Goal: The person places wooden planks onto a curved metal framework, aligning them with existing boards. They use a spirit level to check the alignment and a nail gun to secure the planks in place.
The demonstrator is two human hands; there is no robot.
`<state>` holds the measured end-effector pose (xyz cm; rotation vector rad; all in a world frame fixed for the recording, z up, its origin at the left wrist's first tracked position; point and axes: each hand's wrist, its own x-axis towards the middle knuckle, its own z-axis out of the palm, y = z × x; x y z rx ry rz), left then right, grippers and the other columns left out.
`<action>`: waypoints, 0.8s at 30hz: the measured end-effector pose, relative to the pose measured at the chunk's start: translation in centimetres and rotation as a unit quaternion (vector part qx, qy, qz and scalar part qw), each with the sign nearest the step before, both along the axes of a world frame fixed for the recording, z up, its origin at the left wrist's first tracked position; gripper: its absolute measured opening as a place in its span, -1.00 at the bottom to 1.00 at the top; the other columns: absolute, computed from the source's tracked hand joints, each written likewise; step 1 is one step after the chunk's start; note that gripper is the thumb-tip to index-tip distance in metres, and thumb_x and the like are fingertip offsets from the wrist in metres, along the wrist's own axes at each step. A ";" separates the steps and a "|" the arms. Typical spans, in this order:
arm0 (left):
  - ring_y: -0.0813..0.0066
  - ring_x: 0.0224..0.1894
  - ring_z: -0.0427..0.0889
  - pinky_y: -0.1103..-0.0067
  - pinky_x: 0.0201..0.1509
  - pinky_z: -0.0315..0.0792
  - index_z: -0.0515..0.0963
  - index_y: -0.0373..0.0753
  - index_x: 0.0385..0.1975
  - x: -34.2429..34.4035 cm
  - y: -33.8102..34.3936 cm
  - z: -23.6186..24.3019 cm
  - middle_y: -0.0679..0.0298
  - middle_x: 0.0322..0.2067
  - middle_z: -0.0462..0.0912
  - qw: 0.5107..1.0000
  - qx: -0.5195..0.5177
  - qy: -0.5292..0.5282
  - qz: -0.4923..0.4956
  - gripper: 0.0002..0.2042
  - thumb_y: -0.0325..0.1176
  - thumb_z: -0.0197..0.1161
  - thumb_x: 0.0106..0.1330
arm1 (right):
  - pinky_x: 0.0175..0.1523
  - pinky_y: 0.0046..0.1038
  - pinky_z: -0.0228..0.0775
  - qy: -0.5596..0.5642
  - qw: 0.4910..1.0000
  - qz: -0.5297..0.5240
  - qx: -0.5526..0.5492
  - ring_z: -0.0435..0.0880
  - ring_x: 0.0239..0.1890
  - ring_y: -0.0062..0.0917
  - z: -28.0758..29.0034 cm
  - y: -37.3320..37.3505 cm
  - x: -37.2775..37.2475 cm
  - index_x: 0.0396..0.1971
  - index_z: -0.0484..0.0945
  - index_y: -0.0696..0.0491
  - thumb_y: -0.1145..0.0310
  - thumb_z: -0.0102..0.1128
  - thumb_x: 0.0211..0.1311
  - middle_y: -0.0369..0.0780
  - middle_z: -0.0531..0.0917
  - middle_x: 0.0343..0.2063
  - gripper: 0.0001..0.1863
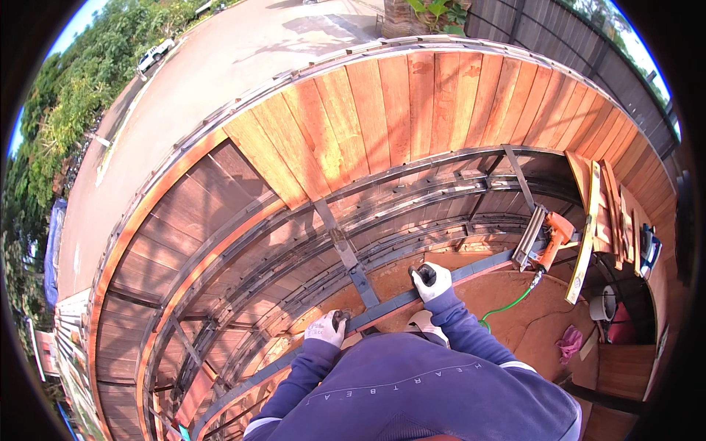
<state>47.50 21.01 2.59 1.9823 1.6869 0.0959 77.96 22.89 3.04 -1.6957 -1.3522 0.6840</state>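
A dark metal bar [397, 300] crosses the curved frame in front of my body. My left hand [326, 328], in a white glove with dark fingertips, is closed on this bar left of where a metal crosspiece [358, 281] meets it. Farther right along the same bar, my right hand [431, 281] wears a matching glove, its fingers curled over the edge. An orange nail gun [551, 239] rests on the frame to the right of my right hand. From it a green air hose [509, 308] hangs down.
Wooden planks [382, 110] cover the curved ledge ahead, with an open framed gap [213, 180] at left. A yellow spirit level [586, 234] and loose boards [612, 213] lie at right. Below are a white bucket [603, 303] and a pink cloth [569, 342].
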 end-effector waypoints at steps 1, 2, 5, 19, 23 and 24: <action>0.05 -0.15 0.64 0.28 -0.03 0.48 0.55 -0.19 -0.08 0.2 0.1 0.1 0.03 -0.22 0.67 1.000 0.004 0.011 -0.006 -0.64 -0.07 0.11 0.30 | -0.42 -0.31 0.39 -0.033 0.999 0.003 0.010 0.55 -0.56 -0.19 -0.3 -0.1 0.3 -0.59 0.49 0.11 0.25 0.34 0.09 -0.09 0.54 -0.64 -0.72; 0.04 -0.16 0.65 0.27 -0.04 0.49 0.55 -0.19 -0.08 0.4 0.3 0.6 0.03 -0.22 0.67 1.000 -0.007 0.014 -0.003 -0.64 -0.07 0.10 0.30 | -0.40 -0.30 0.41 -0.046 0.998 0.003 0.039 0.57 -0.54 -0.18 -0.4 -0.1 0.4 -0.58 0.50 0.10 0.23 0.33 0.08 -0.10 0.55 -0.62 -0.72; 0.01 -0.17 0.65 0.23 -0.05 0.49 0.55 -0.20 -0.08 0.1 0.4 -0.9 0.01 -0.24 0.67 1.000 0.003 0.007 -0.018 -0.64 -0.08 0.08 0.30 | -0.33 -0.27 0.47 -0.103 0.993 0.020 0.053 0.60 -0.48 -0.15 0.2 -0.1 0.7 -0.52 0.54 0.08 0.15 0.33 0.08 -0.11 0.59 -0.58 -0.71; 0.02 -0.08 0.63 0.25 0.00 0.47 0.51 -0.19 0.00 -3.6 3.6 -8.4 -0.01 -0.14 0.65 0.979 -0.105 0.093 -0.150 -0.58 -0.03 -0.02 0.35 | -0.28 -0.26 0.50 -0.161 0.985 -0.007 0.062 0.63 -0.39 -0.18 -1.1 -0.9 0.1 -0.39 0.59 0.00 0.03 0.27 0.08 -0.16 0.62 -0.48 -0.67; 0.04 -0.09 0.63 0.26 -0.01 0.48 0.51 -0.21 0.00 -2.5 4.2 -7.5 -0.01 -0.14 0.65 0.977 -0.069 0.092 -0.177 -0.55 0.01 0.01 0.33 | -0.26 -0.28 0.51 -0.163 0.976 -0.068 0.124 0.66 -0.38 -0.23 -1.6 -1.3 -0.5 -0.35 0.61 0.04 0.00 0.29 0.04 -0.16 0.64 -0.46 -0.61; 0.04 -0.10 0.64 0.26 -0.01 0.48 0.51 -0.22 0.00 -2.4 4.2 -7.5 -0.01 -0.14 0.65 0.977 -0.060 0.091 -0.182 -0.54 0.02 0.02 0.33 | -0.25 -0.28 0.51 -0.159 0.979 -0.068 0.112 0.66 -0.38 -0.23 -1.5 -1.7 -0.5 -0.34 0.61 0.05 0.01 0.30 0.03 -0.16 0.64 -0.45 -0.61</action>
